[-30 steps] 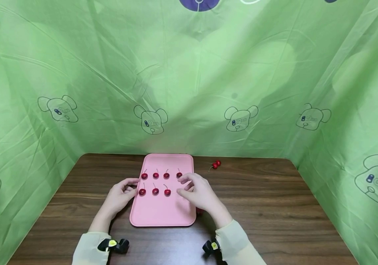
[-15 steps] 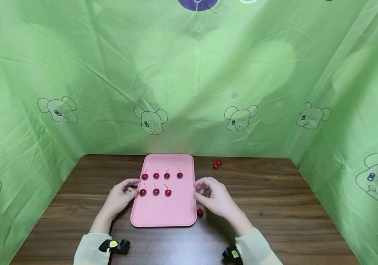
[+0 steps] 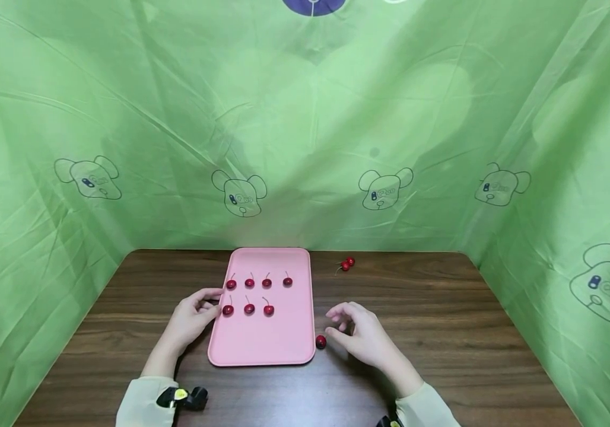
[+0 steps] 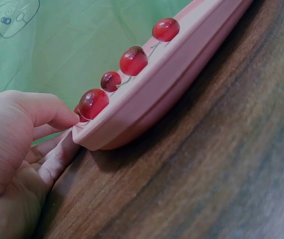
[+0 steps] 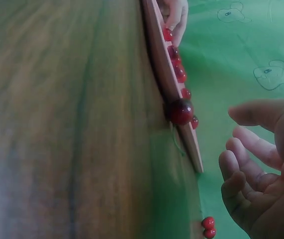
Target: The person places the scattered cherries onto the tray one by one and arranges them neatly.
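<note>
A pink tray (image 3: 262, 350) lies on the table with several red stemmed cherries in two rows; the back row has one more than the front. At its left edge my left hand (image 3: 193, 317) pinches the rim, the thumb at the top of the rim (image 4: 82, 134) in the left wrist view. My right hand (image 3: 361, 332) hovers right of the tray, fingers loosely bent and holding nothing. Just left of and below its thumb, a single dark red cherry (image 3: 321, 341) sits against the tray's right side. The right wrist view shows this cherry (image 5: 181, 112) with its green stem.
Two more cherries (image 3: 345, 265) lie together on the wooden table (image 3: 444, 332) behind the right hand, near the back edge. Green printed cloth (image 3: 305, 148) stands close behind the table and along both sides.
My right hand has drawn back from over the tray to the right and slightly toward me, uncovering the single cherry beside the tray. The left hand stays at the rim.
</note>
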